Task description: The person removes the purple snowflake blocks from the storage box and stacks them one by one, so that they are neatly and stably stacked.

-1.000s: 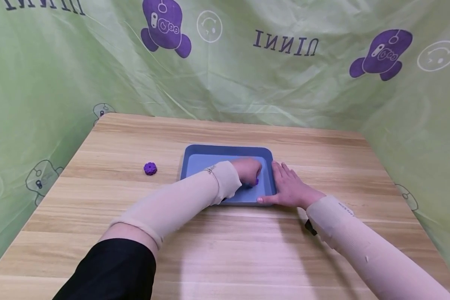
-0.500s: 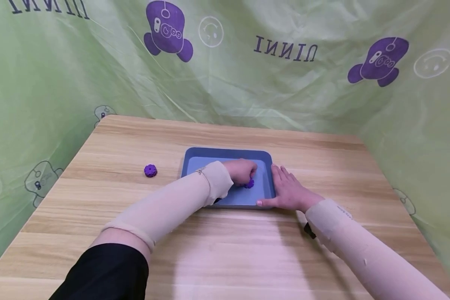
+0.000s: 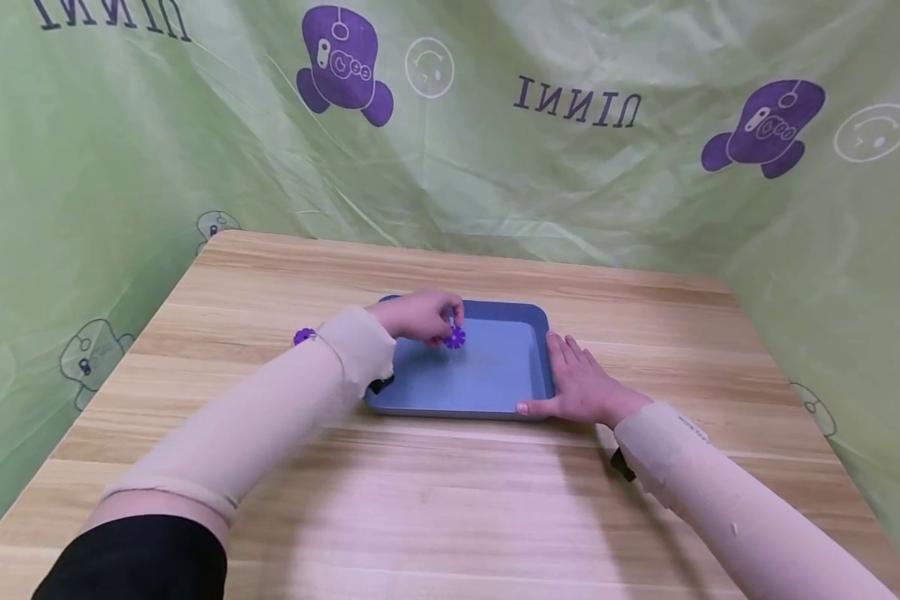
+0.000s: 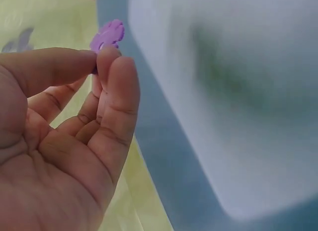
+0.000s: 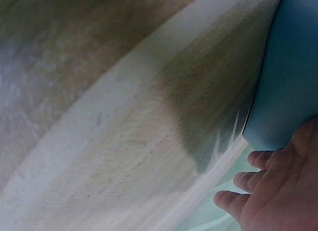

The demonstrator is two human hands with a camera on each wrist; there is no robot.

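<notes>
Above the left part of the blue tray [image 3: 495, 375], my left hand [image 3: 420, 315] pinches a purple flower-shaped disc [image 3: 456, 337] between thumb and fingertips. The left wrist view shows the purple disc [image 4: 108, 35] sticking out past the fingertips, apart from the tray floor. My right hand [image 3: 588, 387] rests with straight, spread fingers against the tray's right wall, its thumb over the near right corner. In the right wrist view the right hand [image 5: 283, 186] touches the tray's outer side [image 5: 283, 82].
Another purple piece [image 3: 303, 335] lies on the wooden table [image 3: 450, 500] left of the tray, partly covered by the left sleeve [image 3: 270, 417]. A green printed curtain [image 3: 465, 167] hangs around the table's back and sides.
My left hand has moved left and up from the tray's right part, carrying the purple flower-shaped disc. The right hand stays at the tray's right side.
</notes>
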